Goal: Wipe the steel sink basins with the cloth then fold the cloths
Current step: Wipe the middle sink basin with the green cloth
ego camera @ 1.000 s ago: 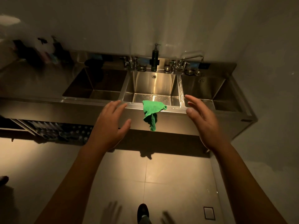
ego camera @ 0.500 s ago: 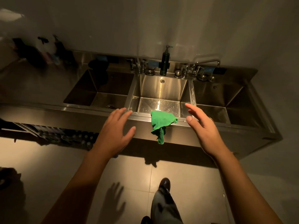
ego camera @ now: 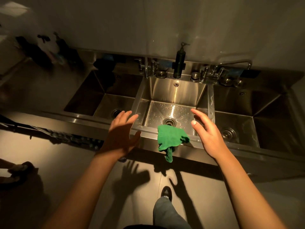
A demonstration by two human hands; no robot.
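The green cloth (ego camera: 170,138) is draped over the middle sink basin (ego camera: 171,96) front rim, untouched between the left hand (ego camera: 123,132) and right hand (ego camera: 208,132), each grip released with fingers spread.

Dark pump dispenser (ego camera: 179,63) stands on the back ledge between left faucet (ego camera: 148,67) and right faucet (ego camera: 231,69). Blurred dark bottles (ego camera: 49,48) on counter far left. Small bottles (ego camera: 79,139) on lower shelf. Tiled floor (ego camera: 66,179); shoe (ego camera: 166,193), jeans leg (ego camera: 166,214) at bottom.
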